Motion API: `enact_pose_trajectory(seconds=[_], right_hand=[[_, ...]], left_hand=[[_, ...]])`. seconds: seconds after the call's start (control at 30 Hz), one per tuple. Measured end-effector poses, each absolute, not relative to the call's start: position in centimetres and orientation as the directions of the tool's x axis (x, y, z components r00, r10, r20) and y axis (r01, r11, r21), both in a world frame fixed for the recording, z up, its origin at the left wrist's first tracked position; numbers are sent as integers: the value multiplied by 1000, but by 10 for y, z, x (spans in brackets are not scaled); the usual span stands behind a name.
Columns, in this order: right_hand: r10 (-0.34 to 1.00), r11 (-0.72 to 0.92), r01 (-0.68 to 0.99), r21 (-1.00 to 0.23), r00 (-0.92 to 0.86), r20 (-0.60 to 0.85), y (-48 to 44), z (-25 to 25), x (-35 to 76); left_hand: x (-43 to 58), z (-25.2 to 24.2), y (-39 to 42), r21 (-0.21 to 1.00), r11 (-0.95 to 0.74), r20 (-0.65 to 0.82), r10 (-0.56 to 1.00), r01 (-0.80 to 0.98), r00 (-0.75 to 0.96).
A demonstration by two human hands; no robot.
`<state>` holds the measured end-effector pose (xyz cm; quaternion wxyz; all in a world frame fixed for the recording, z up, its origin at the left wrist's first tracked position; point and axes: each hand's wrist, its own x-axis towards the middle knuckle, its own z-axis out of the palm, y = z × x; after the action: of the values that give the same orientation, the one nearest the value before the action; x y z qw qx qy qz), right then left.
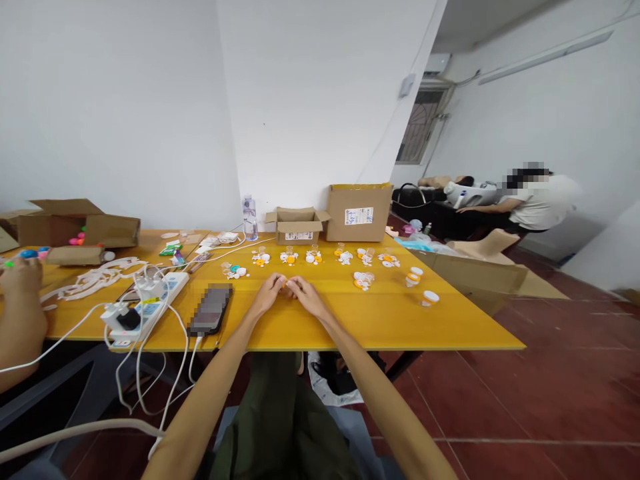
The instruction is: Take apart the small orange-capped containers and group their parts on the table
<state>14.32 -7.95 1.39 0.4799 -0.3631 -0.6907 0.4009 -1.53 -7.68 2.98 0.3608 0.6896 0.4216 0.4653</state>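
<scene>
My left hand (269,291) and my right hand (306,297) meet over the near middle of the yellow table (380,327). Their fingers are closed on a small orange plastic piece (285,285), mostly covered by the fingertips. Beyond them, several clusters of small white and orange plastic parts (289,257) lie in a row, with clear cups among them. Another cluster with a clear cup (363,280) sits nearer, to the right. Right of that stand a white-lidded jar with an orange ring (413,277) and a second white-lidded jar (429,299).
Left of my hands lie a phone (212,310) on a charging cable and a power strip (173,287) with tangled cords. A water bottle (249,217), a small open carton (299,227) and a larger box (359,213) stand along the wall. Another person's hand (21,283) is at far left.
</scene>
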Motion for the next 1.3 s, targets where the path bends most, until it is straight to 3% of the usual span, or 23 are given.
enact_pose_trajectory(seconds=[0.37,0.6,0.8,1.1,1.2,1.3], right_hand=[[877,474,167,-865,-179,446,-84,17,144],[862,369,503,-781,129,490,-78,10,165],[833,261,684,-681,197,517,-59,-13,191],[804,225,625,-747,313,505,-50,-7,208],[812,327,574,-750,235,534,-60,0,193],[872,418,411,-810,71,485,-67,5,170]], left_hand=[[-15,32,-78,919,-324,293,942,224,162],[-18,28,-74,930,-322,310,946,178,89],[-18,24,-71,937,-322,313,946,138,86],[-18,23,-70,944,-301,288,952,138,107],[-17,26,-72,945,-301,281,948,131,151],[-16,28,-74,946,-306,282,940,110,190]])
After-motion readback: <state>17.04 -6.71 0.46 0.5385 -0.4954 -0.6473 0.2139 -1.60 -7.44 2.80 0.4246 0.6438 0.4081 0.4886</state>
